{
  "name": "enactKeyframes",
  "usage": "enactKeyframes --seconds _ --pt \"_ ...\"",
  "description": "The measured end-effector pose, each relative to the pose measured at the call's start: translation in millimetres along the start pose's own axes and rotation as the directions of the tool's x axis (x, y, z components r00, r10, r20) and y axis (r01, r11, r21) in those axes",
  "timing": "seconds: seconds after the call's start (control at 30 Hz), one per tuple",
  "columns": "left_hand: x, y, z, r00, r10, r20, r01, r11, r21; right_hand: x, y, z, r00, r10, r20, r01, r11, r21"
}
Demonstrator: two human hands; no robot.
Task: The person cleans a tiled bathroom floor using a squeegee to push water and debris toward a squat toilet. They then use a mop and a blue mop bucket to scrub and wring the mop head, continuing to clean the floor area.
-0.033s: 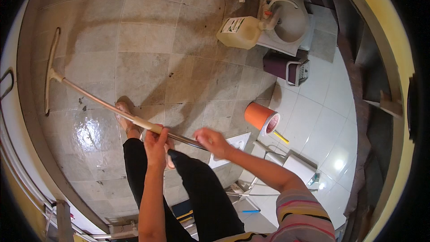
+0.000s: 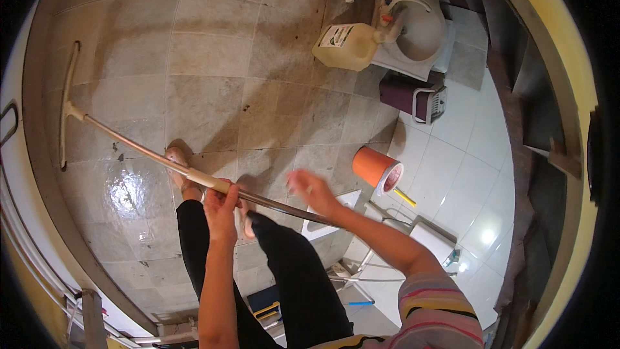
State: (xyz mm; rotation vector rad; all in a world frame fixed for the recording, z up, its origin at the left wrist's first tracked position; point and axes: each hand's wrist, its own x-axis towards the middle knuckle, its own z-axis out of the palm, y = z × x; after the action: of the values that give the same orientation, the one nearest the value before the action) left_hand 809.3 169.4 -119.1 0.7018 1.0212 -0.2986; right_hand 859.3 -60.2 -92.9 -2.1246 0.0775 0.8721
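A long-handled floor squeegee (image 2: 142, 149) lies slantwise in front of me, its pale blade (image 2: 68, 116) at the far left over the tiled floor. My left hand (image 2: 221, 210) is wrapped round the light grip sleeve midway along the pole. My right hand (image 2: 314, 194) is off the pole, just beyond its metal part, with loosely spread fingers blurred by motion. The pole's near end passes by my right wrist, where the forearm hides its tip.
A washbasin (image 2: 416, 39) stands far right, with a yellowish jug (image 2: 345, 46) beside it. Nearer are a purple bin (image 2: 403, 98), an orange bucket (image 2: 371, 166) and a white floor-level fixture (image 2: 342, 210). The brownish tiles (image 2: 139, 187) shine wet at left.
The squeegee has shifted slightly left at its blade, and its near end swings lower right. My right hand has come away from the pole; my left keeps its hold.
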Motion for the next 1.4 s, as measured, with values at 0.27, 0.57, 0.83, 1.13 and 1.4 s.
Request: enactKeyframes --seconds 0.27,0.57,0.83,1.13,1.4 --pt "35 24 35 0.992 0.115 -0.048 -0.107 0.984 0.142 243 111 -264 0.653 0.048 -0.756 -0.482 0.796 -0.366" --pt "83 -21 109 0.999 0.031 0.041 -0.034 0.997 0.071 316 134 -334 0.794 0.418 -0.441 -0.504 0.858 -0.094" --pt "68 -47 172 0.953 -0.255 0.163 0.265 0.963 -0.042 333 140 -403 0.944 -0.017 -0.331 -0.314 0.274 -0.909" --pt "52 -74 186 0.886 -0.379 0.266 0.391 0.92 0.008 357 145 -432 0.883 0.074 -0.463 -0.465 0.028 -0.885" --pt "42 -99 203 0.907 -0.311 0.283 0.247 0.939 0.241 306 143 -358 0.826 0.051 -0.561 -0.541 0.349 -0.765"
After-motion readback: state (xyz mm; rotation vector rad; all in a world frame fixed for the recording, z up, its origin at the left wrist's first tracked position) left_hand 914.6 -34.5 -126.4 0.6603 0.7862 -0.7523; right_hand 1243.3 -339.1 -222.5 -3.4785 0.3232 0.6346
